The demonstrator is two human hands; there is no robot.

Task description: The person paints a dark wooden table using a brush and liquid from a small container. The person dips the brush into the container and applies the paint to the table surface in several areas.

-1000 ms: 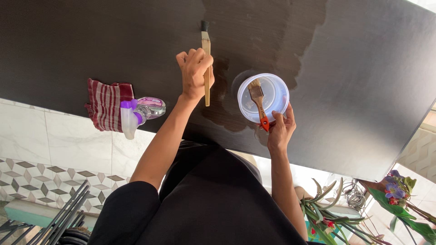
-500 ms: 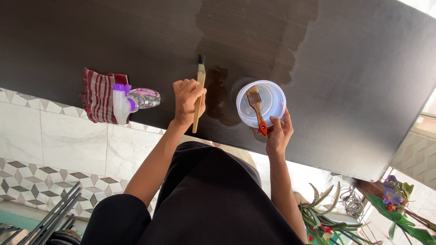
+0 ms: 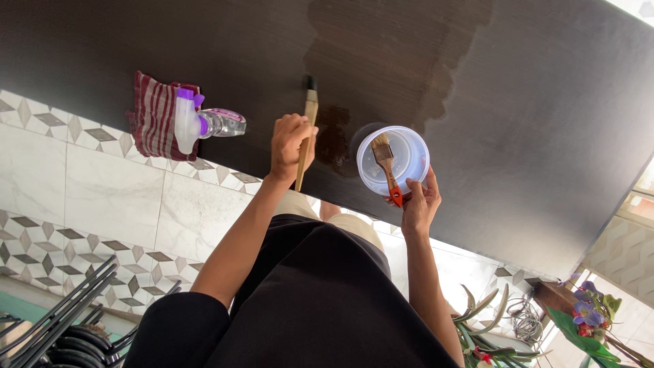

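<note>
Dark wood grain fills the upper part of the frame, a surface [image 3: 545,102] with a wetter, glossier patch running down its middle. Your left hand [image 3: 291,146] is curled tight around the pale wooden handle of a flat brush [image 3: 306,129]. The brush's long axis runs nearly straight up and down the frame, its dark bristles pointing toward the top edge and resting on the surface at the left border of the wet patch; the handle end sticks out below your fist. Your right hand [image 3: 419,204] pinches the near rim of a round translucent tub [image 3: 394,158], just right of the brush. A second brush [image 3: 386,167] lies inside the tub, its orange handle tip pointing down toward your fingers. At the left, a spray bottle [image 3: 197,123] lies on a striped red cloth [image 3: 153,116].
</note>
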